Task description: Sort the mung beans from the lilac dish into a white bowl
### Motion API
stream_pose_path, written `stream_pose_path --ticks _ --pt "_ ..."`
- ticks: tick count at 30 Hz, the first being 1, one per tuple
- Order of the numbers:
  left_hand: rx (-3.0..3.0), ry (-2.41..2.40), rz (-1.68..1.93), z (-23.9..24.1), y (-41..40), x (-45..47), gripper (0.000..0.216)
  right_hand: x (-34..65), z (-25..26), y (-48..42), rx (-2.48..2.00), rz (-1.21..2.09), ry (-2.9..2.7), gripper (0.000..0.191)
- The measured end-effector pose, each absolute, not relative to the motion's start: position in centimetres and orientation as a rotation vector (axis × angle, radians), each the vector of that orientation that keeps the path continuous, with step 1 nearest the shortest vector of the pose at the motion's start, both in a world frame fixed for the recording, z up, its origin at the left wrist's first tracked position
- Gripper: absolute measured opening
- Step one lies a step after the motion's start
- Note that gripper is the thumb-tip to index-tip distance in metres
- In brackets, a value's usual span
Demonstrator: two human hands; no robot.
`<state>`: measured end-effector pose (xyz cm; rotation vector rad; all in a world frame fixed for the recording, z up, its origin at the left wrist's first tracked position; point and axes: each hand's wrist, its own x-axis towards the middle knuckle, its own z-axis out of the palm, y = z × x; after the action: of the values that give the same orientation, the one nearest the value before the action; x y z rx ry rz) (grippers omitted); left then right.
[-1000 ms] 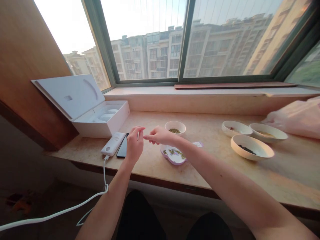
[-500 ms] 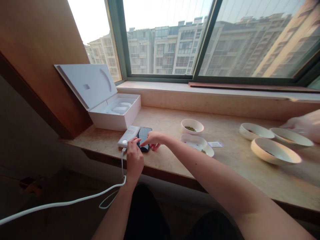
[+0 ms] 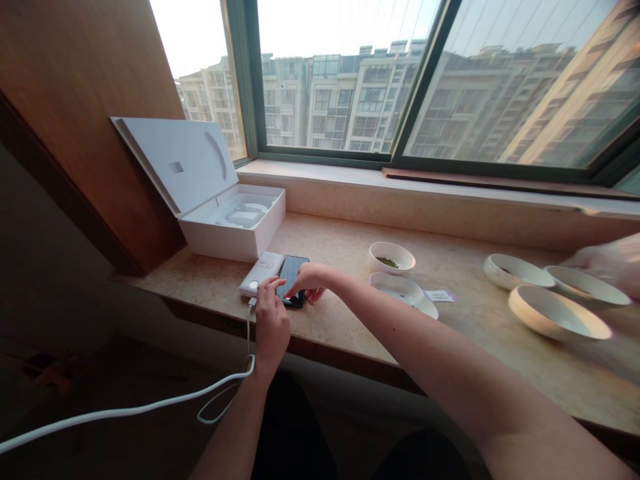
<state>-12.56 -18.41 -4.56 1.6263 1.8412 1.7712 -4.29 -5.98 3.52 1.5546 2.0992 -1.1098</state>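
Observation:
A black phone [image 3: 294, 268] lies on the stone ledge [image 3: 350, 327] beside a white power bank [image 3: 261, 270]. My left hand [image 3: 273, 319] is at the phone's near end, its thumb and forefinger pinched on the phone's lower left corner next to the power bank. My right hand [image 3: 311, 280] rests over the phone's right side, forefinger tip down on the dark screen, the other fingers curled in. A white cable [image 3: 150, 405] runs from the power bank's near end down to the left.
An open white box [image 3: 235, 227] with its lid up stands behind the phone. To the right are a small bowl of green beans [image 3: 391, 256], a pale plate [image 3: 404, 290], a paper label [image 3: 439, 295], three cream bowls [image 3: 557, 313] and a pink bag [image 3: 610, 260]. A window runs behind.
A second ago both hands were raised together above the plate of beans. They moved left and down onto the phone; since half a second ago they have barely shifted.

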Motion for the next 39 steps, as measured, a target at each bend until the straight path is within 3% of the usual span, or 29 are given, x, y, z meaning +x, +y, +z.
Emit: stream_pose_path --ticks 12,17,22,26,32,39 --pt "1.635 1.835 1.783 -4.7 -18.4 -12.6 0.034 -4.1 3.5 -5.8 1.513 -1.142 2.098 0.05" --pt "1.727 1.927 1.812 -4.7 -19.0 -11.8 0.028 -1.0 5.3 -5.0 1.491 -1.343 2.161 0.067" --pt "1.945 1.792 1.816 -3.9 -19.2 -9.5 0.017 6.0 6.8 -3.7 1.681 -1.354 2.397 0.047" --pt "2.271 1.407 1.391 -1.4 -17.8 -6.7 0.019 12.2 6.8 -3.1 1.837 -1.338 2.603 0.039" --pt "2.585 1.147 0.468 2.5 -12.4 -1.8 0.022 18.6 6.0 -2.8 1.783 -1.463 2.728 0.05" --pt "2.507 1.183 -0.231 4.2 -7.1 1.8 0.054 21.8 3.8 -1.5 1.795 -1.663 2.75 0.051"
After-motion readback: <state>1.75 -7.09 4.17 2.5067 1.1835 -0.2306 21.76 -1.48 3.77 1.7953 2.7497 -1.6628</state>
